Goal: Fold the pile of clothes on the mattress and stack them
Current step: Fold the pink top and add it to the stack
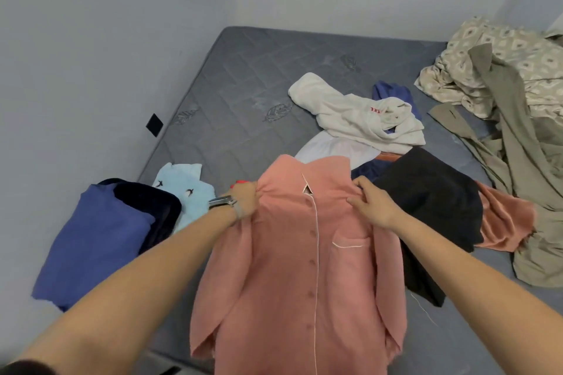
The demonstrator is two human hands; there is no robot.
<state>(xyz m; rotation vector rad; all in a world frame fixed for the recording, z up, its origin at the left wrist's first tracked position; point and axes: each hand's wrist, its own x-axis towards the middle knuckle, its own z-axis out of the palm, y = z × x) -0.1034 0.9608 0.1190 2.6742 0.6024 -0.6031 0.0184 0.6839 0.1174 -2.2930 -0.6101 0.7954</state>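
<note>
There is one mattress point(243, 76). Two hands are in view, the left hand point(243, 199) and the right hand point(376, 205), and there is one watch point(222, 201). Folded at the left lie three pieces: one blue garment point(97, 240), one dark navy garment point(152, 207) and one light blue garment point(189, 189). One pink shirt point(292, 268) has five visible buttons and one pocket. Loose clothes that I can count: one cream garment point(350, 113), one black garment point(432, 207), one olive garment point(524, 161), one patterned cloth point(502, 49). Others below them are partly hidden.

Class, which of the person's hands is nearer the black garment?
Right. The right hand grips the pink shirt beside the black garment; the left hand grips the shirt's far shoulder.
</note>
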